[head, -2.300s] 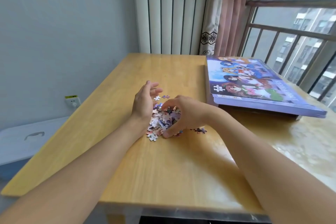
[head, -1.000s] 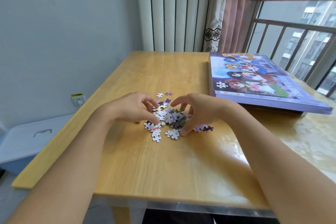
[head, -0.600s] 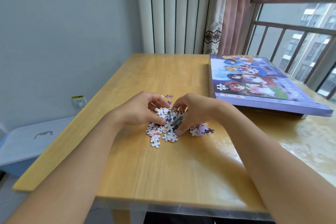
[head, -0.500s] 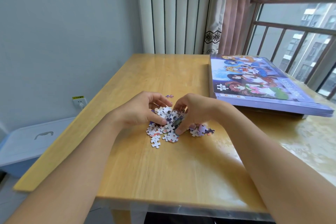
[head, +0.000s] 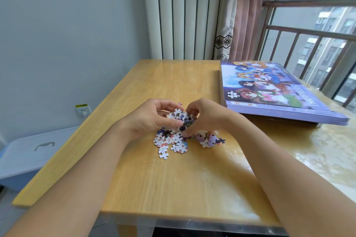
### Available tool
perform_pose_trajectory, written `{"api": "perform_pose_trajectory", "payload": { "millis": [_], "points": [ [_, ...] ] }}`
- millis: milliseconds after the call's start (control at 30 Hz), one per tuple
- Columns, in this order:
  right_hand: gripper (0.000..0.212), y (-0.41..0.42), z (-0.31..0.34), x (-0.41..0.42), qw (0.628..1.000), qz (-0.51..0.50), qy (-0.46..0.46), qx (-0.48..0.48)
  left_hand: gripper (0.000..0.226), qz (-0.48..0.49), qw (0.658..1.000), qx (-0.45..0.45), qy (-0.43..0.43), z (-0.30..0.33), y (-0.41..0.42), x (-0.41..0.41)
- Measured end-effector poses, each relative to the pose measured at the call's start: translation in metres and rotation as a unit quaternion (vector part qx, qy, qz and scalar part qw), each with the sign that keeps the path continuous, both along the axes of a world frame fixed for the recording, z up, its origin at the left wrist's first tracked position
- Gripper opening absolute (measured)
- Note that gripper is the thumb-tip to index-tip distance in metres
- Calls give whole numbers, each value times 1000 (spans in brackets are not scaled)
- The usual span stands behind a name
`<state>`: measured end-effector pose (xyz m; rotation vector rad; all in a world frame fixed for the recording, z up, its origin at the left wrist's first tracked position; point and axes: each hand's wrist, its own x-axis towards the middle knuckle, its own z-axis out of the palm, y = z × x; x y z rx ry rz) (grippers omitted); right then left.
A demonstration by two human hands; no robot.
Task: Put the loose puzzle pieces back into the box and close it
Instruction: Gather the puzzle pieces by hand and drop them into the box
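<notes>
A heap of loose puzzle pieces (head: pixel 173 141) lies in the middle of the wooden table (head: pixel 173 183). My left hand (head: pixel 152 117) and my right hand (head: pixel 204 115) cup a bunch of pieces (head: pixel 180 116) between them, fingers curled round it, lifted a little above the heap. More pieces (head: pixel 211 139) lie under and beside my right wrist. The purple puzzle box (head: pixel 269 92) with a cartoon picture on its lid lies at the table's right, lid on and slightly askew.
A white plastic bin (head: pixel 27 152) stands on the floor left of the table. A wall socket (head: pixel 83 110) is on the left wall. Behind the table are a white radiator, a curtain (head: pixel 238 29) and a window with railings.
Both hands have closed in from either side of the heap, gathered pieces together, and raised a bunch of them slightly off the table.
</notes>
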<state>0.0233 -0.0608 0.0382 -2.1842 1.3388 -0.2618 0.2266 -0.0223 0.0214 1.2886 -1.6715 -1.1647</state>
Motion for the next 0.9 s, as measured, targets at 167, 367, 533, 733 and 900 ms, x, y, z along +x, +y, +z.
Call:
{"api": "perform_pose_trajectory", "payload": {
  "millis": [167,367,533,733,900],
  "points": [
    [42,2,0,-1,999,-9,-43,-15,28,61,997,-41,7,-10,-6,-7],
    [43,1,1,-11,992,-37,-121,9,29,87,994,-7,71,-9,-8,-5],
    [48,0,2,-12,986,-71,-147,25,34,114,987,28,109,-9,-10,-3],
    [24,-2,3,-14,972,-79,-220,41,32,135,979,49,146,-7,-9,-7],
    [23,-6,-4,-12,951,-73,-294,62,31,124,978,56,161,-9,-9,-9]
  ]
}}
